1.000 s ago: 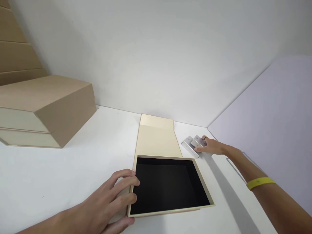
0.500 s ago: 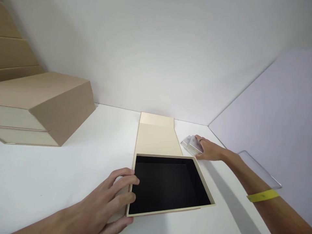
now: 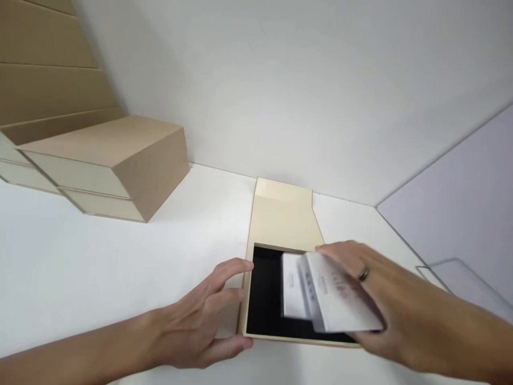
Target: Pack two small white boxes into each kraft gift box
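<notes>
An open cream box with a black inside lies on the white table, its cream lid folded back toward the wall. My left hand rests at the box's left edge, fingers apart, fingertips touching the rim. Over the right part of the box, my right hand grips small white boxes with printed text, slightly blurred by motion. The white boxes hide part of the black inside. Whether they touch its floor I cannot tell.
Stacked tan and cream boxes stand at the left against the wall. More tan boxes rise behind them. A clear sheet or tray with a thin edge lies at the far right.
My right hand has brought the white boxes from the table beside the lid to over the open box. My left hand's fingers have shifted back to the rim. The view has turned right.
</notes>
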`<state>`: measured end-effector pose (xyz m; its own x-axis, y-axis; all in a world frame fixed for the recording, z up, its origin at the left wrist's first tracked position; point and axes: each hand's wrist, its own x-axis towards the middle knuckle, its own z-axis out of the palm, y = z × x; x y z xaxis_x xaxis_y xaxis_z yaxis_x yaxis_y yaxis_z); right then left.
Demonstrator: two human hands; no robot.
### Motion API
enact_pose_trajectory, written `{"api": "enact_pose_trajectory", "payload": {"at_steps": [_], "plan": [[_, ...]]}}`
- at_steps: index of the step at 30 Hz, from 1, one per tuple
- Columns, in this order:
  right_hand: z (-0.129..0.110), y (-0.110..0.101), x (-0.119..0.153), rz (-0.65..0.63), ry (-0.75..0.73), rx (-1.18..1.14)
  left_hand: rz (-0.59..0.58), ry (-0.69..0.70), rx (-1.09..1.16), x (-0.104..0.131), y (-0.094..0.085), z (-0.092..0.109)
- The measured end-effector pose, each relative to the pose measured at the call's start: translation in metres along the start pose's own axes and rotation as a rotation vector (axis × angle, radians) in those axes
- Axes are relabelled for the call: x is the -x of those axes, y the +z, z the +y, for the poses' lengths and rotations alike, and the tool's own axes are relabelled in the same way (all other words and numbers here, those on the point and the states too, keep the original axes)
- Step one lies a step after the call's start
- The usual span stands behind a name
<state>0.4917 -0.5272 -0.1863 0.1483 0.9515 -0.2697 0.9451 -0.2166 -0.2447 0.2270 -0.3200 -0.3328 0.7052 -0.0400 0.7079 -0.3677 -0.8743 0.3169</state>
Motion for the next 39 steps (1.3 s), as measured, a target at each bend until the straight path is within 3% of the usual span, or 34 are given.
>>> {"api": "enact_pose_trajectory", "payload": {"at_steps": [2,7,11,17,20,23,26,30,35,39], "plan": [[-0.018,0.013,-0.014,-0.088,-0.04,-0.034,-0.024,0.004,0.018,-0.001,0.001,-0.001],[-0.041,0.03,-0.049,-0.096,-0.095,-0.058,-0.073,-0.006,0.034,-0.001,0.0,-0.001],[-0.051,0.037,-0.057,-0.106,-0.078,-0.142,-0.081,-0.024,0.019,-0.001,-0.003,0.001],[-0.027,0.03,-0.036,-0.174,0.146,-0.171,-0.074,-0.022,-0.015,-0.001,0.001,-0.002],[-0.009,0.028,-0.024,-0.188,0.188,-0.166,-0.04,0.008,-0.105,0.001,0.003,-0.001],[0.004,0.031,-0.014,-0.181,0.233,-0.18,-0.02,0.097,-0.22,-0.003,0.001,0.009],[0.011,0.034,-0.007,-0.212,0.26,-0.183,-0.052,0.129,-0.263,-0.022,-0.001,0.025],[0.011,0.035,-0.007,-0.268,0.121,-0.097,-0.307,-0.011,-0.311,-0.058,0.005,0.037],[0.006,0.03,-0.017,-0.32,0.044,-0.032,-0.728,-0.196,-0.259,-0.089,0.018,0.03],[0.001,0.025,-0.023,-0.37,0.081,-0.11,-0.797,-0.241,-0.208,-0.103,0.022,0.024]]}}
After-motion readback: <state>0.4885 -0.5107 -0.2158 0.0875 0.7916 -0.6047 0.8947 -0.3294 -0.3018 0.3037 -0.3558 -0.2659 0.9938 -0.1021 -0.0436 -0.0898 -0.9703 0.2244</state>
